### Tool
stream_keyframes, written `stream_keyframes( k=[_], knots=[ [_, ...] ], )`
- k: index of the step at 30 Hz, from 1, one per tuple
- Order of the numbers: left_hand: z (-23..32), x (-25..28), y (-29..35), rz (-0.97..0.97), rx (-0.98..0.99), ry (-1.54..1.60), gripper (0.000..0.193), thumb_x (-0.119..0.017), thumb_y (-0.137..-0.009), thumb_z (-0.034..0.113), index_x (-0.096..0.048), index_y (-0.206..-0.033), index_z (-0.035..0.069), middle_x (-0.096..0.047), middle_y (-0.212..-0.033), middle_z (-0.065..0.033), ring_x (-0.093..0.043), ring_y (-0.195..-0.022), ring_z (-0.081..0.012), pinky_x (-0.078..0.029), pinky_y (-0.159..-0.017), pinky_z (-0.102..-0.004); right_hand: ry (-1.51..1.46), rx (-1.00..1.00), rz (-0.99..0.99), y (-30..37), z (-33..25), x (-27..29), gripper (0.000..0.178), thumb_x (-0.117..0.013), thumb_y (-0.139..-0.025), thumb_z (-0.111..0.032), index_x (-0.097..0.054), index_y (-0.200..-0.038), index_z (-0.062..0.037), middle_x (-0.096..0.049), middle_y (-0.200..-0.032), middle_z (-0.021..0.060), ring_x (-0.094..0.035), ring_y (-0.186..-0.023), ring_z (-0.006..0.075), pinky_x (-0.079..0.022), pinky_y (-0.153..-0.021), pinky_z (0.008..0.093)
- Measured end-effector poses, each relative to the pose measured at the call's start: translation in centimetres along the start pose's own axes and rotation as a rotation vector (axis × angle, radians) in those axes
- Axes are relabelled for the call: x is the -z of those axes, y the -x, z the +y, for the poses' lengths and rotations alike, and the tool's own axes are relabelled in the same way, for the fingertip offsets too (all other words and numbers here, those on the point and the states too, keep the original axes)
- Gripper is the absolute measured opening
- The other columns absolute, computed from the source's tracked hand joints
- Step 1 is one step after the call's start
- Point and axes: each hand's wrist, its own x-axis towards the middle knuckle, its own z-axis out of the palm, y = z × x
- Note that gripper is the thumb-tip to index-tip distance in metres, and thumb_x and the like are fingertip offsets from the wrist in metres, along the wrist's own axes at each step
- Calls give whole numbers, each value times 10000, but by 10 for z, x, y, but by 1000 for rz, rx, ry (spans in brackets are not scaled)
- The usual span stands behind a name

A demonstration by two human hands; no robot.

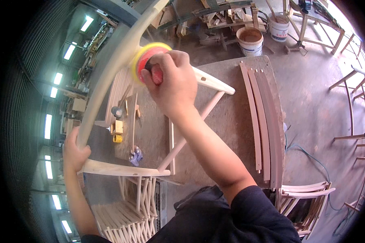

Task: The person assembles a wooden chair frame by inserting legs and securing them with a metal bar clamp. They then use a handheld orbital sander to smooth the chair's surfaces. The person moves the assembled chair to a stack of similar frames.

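A pale wooden chair frame, apparently tipped on its side, stretches across the left and middle of the view, with a long curved rail (105, 77) rising to the top. My left hand (74, 152) is wrapped round the lower end of that rail, where a leg (121, 169) joins it. In my right hand (172, 83) is a round sanding pad (143, 60), red with a yellow rim, pressed against the rail's upper part. Beyond the right wrist a second leg (215, 83) meets a slanting stretcher (213, 103). My right forearm hides part of the frame.
Several curved wooden strips (267, 121) lie along the right edge of the worktable (231, 125). A yellow roll (117, 138) and a crumpled cloth (136, 156) sit left of centre. Stacked frames (121, 218) stand below. Two buckets (250, 40) are behind; a hose (312, 160) crosses the floor.
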Motion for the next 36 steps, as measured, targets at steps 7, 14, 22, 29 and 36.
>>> stream_keyframes(
  k=[7,14,22,29,36],
  knots=[
    [-1,-3,-15,-74,23,47,542,-619,-698,60,-559,-1235,26,-636,-1154,-240,-600,-1099,-429,-467,-958,-460,350,-331,-340,62,78,64,440,-832,-758,-290,-618,-1103,-121,-624,-1039,145,-659,-885,369,-541,-752,457],
    [-24,-10,-8,-64,82,-51,658,-627,-724,38,-496,-1369,33,-610,-1255,-220,-571,-1212,-398,-439,-1049,-463,600,-500,-691,231,133,133,221,-749,-768,-176,-612,-916,-86,-637,-1002,204,-671,-833,392,-557,-712,482],
    [-23,-9,17,-45,147,15,687,-709,-751,79,-502,-1405,50,-594,-1313,-200,-574,-1243,-329,-443,-1084,-432,795,-339,-784,286,154,157,349,-770,-722,-138,-634,-1043,-158,-629,-1074,173,-640,-935,388,-539,-783,487],
    [-79,14,102,52,107,136,682,-728,-721,33,-511,-1368,31,-612,-1276,-168,-591,-1223,-299,-452,-1058,-408,893,-379,-862,285,149,149,633,-831,-683,-224,-594,-1267,-167,-643,-1177,184,-633,-1087,379,-534,-897,461],
    [-126,22,251,263,375,248,687,-751,-728,80,-509,-1370,48,-653,-1210,-190,-660,-1113,-308,-510,-961,-403,930,19,-574,301,133,141,804,-829,-760,-358,-485,-1402,-17,-562,-1352,222,-502,-1286,403,-403,-1085,511]
  ],
)
